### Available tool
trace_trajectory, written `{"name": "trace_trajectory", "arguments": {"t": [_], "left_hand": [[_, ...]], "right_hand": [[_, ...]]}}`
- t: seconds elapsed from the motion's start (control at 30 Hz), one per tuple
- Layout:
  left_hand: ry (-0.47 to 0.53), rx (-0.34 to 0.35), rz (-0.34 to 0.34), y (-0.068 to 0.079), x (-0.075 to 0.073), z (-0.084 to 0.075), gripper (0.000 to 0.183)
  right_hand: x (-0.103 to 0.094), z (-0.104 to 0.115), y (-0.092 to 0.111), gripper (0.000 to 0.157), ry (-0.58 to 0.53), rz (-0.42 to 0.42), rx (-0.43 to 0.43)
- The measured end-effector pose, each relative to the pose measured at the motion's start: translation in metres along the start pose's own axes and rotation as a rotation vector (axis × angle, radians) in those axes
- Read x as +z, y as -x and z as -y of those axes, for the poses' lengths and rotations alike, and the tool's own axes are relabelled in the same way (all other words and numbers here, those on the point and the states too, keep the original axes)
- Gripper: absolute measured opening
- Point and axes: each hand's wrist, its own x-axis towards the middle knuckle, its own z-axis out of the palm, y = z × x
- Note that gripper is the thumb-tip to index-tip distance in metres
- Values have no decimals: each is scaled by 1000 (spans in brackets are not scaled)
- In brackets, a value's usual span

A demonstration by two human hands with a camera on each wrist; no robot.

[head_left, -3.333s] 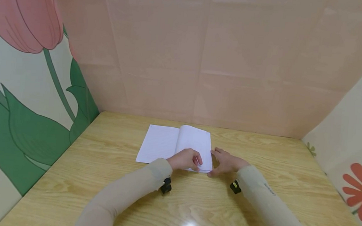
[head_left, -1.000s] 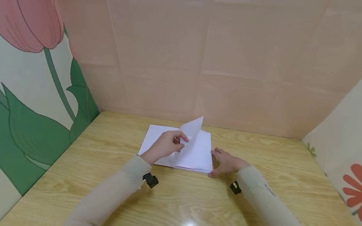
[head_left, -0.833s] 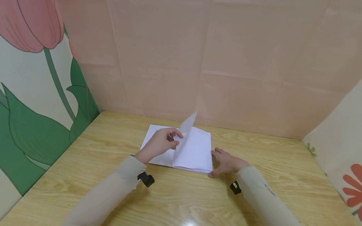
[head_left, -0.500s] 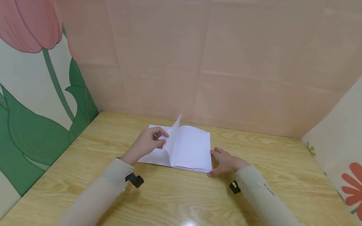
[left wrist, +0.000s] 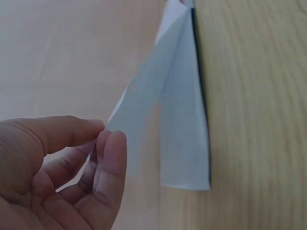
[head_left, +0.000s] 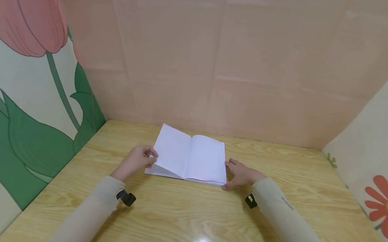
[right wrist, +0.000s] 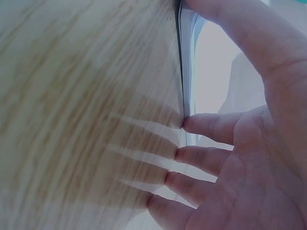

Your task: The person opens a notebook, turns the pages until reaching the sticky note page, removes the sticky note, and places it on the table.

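An open notebook (head_left: 208,160) with lined white pages lies on the table. My left hand (head_left: 137,160), at its left side, pinches the outer edge of a page (head_left: 172,149) between thumb and fingers. That page is raised at a slant above the left side of the notebook, and the left wrist view shows a gap below the sheet (left wrist: 148,91). At the right edge my right hand (head_left: 243,174) rests with fingers spread. In the right wrist view its thumb and index fingertip touch the edge of the page stack (right wrist: 187,62), while the other fingertips are near the tabletop.
The wood-grain table (head_left: 179,218) runs back to a pinkish-beige sheet (head_left: 215,62). A tulip-painted panel (head_left: 26,123) bounds the left, and a flower-painted panel (head_left: 379,151) the right. Each wrist carries a small black camera (head_left: 126,197).
My left hand has carried the page from the right side over to the left, past upright, and lowered it. My right hand has stayed at the right edge.
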Motion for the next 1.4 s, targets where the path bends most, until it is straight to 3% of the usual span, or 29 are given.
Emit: {"name": "trace_trajectory", "arguments": {"t": [0.2, 0.43, 0.63, 1.0, 1.4], "left_hand": [[-78, -98, 43, 0, 1, 15, 7], [-113, -159, 102, -6, 5, 27, 6], [-162, -165, 129, -10, 11, 32, 4], [-266, -146, 111, -11, 13, 29, 8], [-265, -130, 102, -12, 12, 32, 14]], "right_hand": [[0, 1, 1, 108, -4, -1, -1], [0, 2, 2, 108, -10, -2, -2], [0, 3, 2, 108, -6, 4, 11], [-3, 7, 5, 106, 3, -5, -10], [-1, 4, 4, 107, -11, -3, 3]]}}
